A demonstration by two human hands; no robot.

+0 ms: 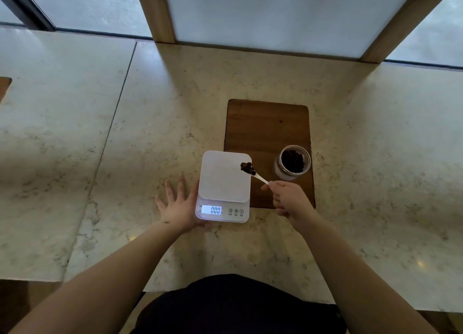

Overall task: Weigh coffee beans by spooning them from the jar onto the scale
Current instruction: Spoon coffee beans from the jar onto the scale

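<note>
A white digital scale (224,181) sits on the marble counter, its lit display reading 000 and its platform bare. My right hand (288,198) grips the handle of a small white spoon (260,179) heaped with dark coffee beans (246,168), held over the platform's right rear corner. An uncapped glass jar (293,162) with coffee beans inside stands to the right on a wooden board (268,128). My left hand (179,206) lies flat on the counter, fingers spread, with its thumb side against the scale's left edge.
The marble counter (150,123) stretches wide to both sides, with a seam running down its left part. Wooden posts and frosted panes stand along the far edge. A brown wooden corner (5,85) shows at the far left.
</note>
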